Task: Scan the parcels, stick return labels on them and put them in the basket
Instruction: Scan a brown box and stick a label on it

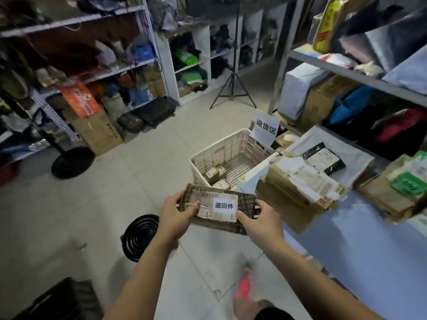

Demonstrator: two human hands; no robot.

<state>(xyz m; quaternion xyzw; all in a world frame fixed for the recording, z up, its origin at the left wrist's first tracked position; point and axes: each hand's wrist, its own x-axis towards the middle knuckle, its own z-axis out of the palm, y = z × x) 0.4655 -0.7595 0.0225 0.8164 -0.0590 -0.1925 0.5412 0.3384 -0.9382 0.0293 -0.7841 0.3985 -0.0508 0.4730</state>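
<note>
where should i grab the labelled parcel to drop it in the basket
By its two short ends, one from each side, as the left hand and right hand do now. The parcel is flat, wide and held level, label up, so end grips likely keep it steady over the basket.

My two arms come into view bare from well above the elbows down to the wrists; no sleeves, cuffs or gloves cover them. My left hand (pixel 176 210) and my right hand (pixel 260 219) are bare too, with no ring, watch, strap or band showing on either wrist. The nails I can see on the fingers look short and plain. At the bottom edge, below my right forearm, a patch of dark clothing (pixel 273 314) shows, too cropped to tell what garment it is.
</note>
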